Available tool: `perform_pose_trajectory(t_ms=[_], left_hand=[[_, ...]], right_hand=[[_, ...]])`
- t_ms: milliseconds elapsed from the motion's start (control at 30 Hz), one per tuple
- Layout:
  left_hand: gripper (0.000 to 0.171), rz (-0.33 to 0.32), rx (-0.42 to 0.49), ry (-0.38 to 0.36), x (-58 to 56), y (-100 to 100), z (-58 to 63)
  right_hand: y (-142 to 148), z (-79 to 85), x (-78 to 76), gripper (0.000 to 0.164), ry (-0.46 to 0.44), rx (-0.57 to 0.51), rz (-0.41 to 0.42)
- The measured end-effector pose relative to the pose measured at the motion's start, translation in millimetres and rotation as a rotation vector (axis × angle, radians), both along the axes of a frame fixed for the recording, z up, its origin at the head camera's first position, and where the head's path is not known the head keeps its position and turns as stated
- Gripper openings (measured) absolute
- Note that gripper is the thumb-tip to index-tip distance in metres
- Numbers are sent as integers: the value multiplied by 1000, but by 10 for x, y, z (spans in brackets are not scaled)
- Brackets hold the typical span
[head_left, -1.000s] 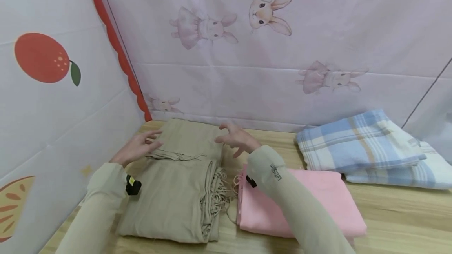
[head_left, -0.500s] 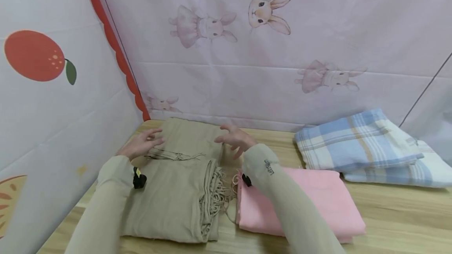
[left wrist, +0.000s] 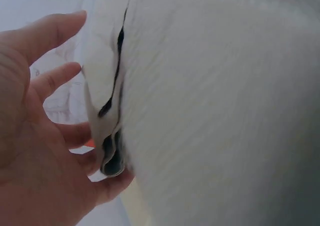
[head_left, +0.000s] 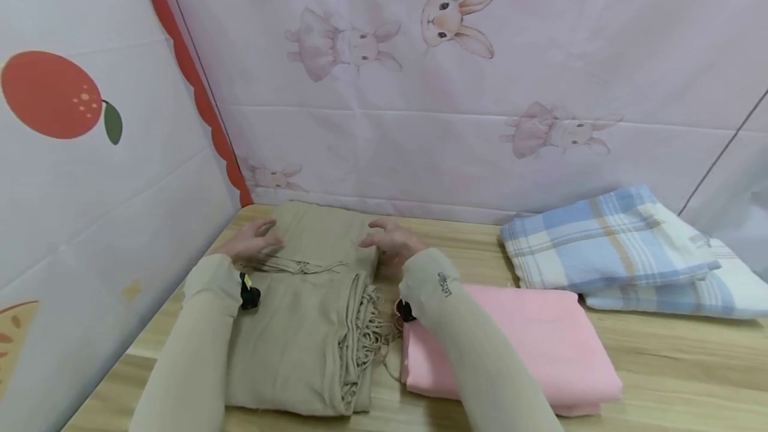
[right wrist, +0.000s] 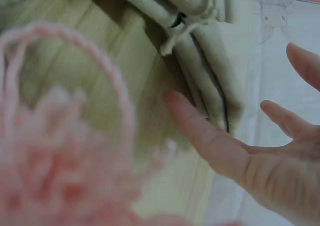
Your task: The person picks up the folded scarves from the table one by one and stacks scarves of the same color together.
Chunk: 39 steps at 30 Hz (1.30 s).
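A folded beige shawl [head_left: 321, 232] lies at the back left of the table, between my two hands. My left hand [head_left: 251, 241] is at its left edge; in the left wrist view the spread fingers [left wrist: 112, 186] reach the layered folds, and some fingertips appear to touch them. On the opposite side, my right hand [head_left: 393, 239] has its fingers apart beside the right edge. The right wrist view shows a finger [right wrist: 200, 133] near the folds [right wrist: 215, 85]; contact there is unclear. A second folded beige shawl [head_left: 294, 345], fringed on its right side, lies in front, under my left forearm.
A folded pink shawl [head_left: 528, 345] with fringe lies right of the beige ones, partly under my right forearm. Blue-and-white plaid folded cloths [head_left: 612, 239] overlap at the back right. Printed fabric walls [head_left: 384, 165] border the wooden table [head_left: 672, 365] at the back and left.
My left hand and forearm have shifted right, closer to the rear beige shawl. My right hand has moved slightly left toward it. The shawls have stayed in place.
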State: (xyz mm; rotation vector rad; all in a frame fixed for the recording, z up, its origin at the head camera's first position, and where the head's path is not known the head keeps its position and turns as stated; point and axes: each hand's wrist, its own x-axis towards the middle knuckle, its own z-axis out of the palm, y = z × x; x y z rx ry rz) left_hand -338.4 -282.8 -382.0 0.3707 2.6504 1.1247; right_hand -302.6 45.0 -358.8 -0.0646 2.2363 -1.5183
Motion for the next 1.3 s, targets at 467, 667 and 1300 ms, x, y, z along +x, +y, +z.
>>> perform_pose_trajectory(t_ms=[467,667,1300], left_hand=[[92,26,39,-68,-97,-28,-44],[84,61,166,-112,-79,-1,-116],[52,90,144,130,-192,161,-16]], right_hand=[[-157,-220,-201,69,-176,-285,-73],[-215,-357,-230,58,-188,-312,-38],[-330,-261,-83,57,48,-193,-130]])
